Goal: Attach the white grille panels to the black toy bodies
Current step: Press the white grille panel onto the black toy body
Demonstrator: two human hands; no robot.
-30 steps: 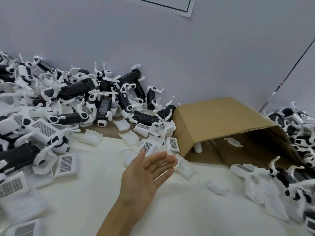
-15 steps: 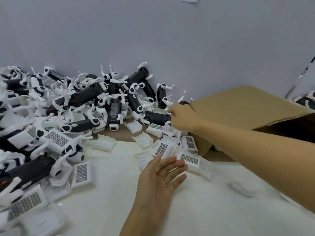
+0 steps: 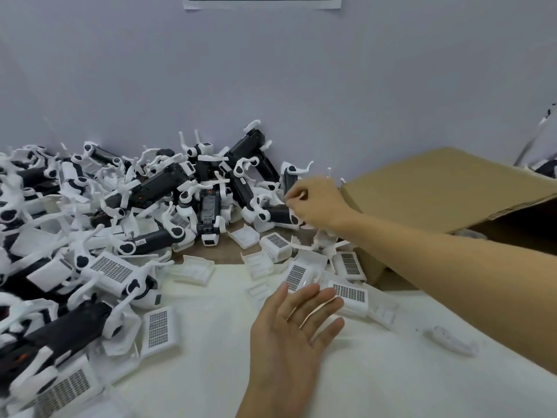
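Note:
A heap of black toy bodies (image 3: 168, 188) with white legs lies along the wall at the left and centre. White grille panels are scattered in front of it; one panel (image 3: 349, 294) lies just beyond my left fingertips, another (image 3: 158, 328) further left. My left hand (image 3: 297, 319) hovers palm up, fingers straight, holding nothing. My right hand (image 3: 316, 200) reaches across to the heap's right end. Its curled fingers grip a lying black toy body (image 3: 277, 214) by its white end.
An open cardboard box (image 3: 437, 188) lies on its side at the right, under my right forearm. A white cloth (image 3: 211, 372) covers the table in front. One small loose white part (image 3: 449, 343) lies at the right. The grey wall stands close behind the heap.
My right arm came in from the right, reached the heap's right end, and its fingers closed on a black toy body. My left hand stayed open in about the same place.

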